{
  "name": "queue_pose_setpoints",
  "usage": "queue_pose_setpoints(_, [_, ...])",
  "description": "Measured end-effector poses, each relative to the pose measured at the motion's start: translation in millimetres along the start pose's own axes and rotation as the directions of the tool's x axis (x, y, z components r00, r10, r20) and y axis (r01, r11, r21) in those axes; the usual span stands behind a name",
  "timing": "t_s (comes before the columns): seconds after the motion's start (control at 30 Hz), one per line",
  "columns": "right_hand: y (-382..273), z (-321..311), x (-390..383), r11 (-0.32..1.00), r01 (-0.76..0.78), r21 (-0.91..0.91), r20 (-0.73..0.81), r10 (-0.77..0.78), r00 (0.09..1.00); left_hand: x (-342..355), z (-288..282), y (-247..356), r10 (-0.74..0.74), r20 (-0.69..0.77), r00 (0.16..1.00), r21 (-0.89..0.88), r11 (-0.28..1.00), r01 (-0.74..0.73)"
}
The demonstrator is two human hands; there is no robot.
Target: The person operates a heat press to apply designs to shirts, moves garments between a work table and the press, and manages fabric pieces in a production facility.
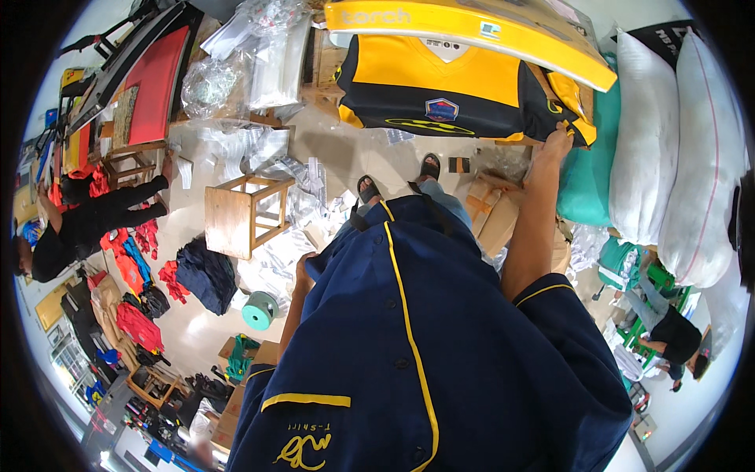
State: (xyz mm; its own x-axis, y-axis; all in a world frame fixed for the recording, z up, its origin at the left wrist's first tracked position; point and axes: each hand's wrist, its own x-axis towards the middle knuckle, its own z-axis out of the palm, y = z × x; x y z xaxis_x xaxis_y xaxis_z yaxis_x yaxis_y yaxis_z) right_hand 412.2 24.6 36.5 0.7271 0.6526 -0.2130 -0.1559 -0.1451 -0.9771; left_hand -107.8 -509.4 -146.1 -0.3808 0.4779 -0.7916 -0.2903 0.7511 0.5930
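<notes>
A black and yellow jersey (pixel 440 90) with a small badge on its chest lies spread on the bench in front of me, beneath the raised yellow top (pixel 472 31) of a press-like machine. My right hand (pixel 557 143) reaches forward to the jersey's near right corner, and its fingers are closed on the cloth there. Low at my side, my left hand (pixel 304 269) hangs beside the hem of my dark blue shirt (pixel 440 315). Its fingers are mostly hidden, so I cannot make out whether they hold anything.
A wooden stool (pixel 245 214) stands left of my feet, among scattered paper and plastic. Large white sacks (pixel 646 138) and a green sack (pixel 588 169) line the right. A teal roll (pixel 259 311) and dark cloth (pixel 206 274) lie on the floor. Other people work at both sides.
</notes>
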Motion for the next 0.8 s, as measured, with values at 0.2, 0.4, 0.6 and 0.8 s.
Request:
queue_pose_setpoints(0.2, [-24.1,80.9,-109.3,0.244,0.813,-0.529,0.671,-0.466,0.576,-17.1,34.3,57.8,0.126,-0.046,0.991,0.243,0.964,-0.111])
queue_pose_setpoints(0.4, [9.8,168.0,-155.8,-0.095,0.958,-0.269,0.899,-0.382,0.214,-11.5,47.2,81.4,0.098,-0.119,0.988,0.099,0.991,-0.086])
queue_pose_setpoints(0.6, [25.8,178.2,-148.2,-0.07,0.977,-0.204,0.927,-0.335,0.169,-37.8,57.1,97.2,0.077,-0.088,0.993,0.068,0.995,-0.071])
queue_pose_setpoints(0.8, [28.9,175.2,-139.9,-0.012,0.973,-0.232,0.927,-0.308,0.217,-44.2,41.6,41.5,0.139,-0.03,0.99,0.438,0.892,-0.112])
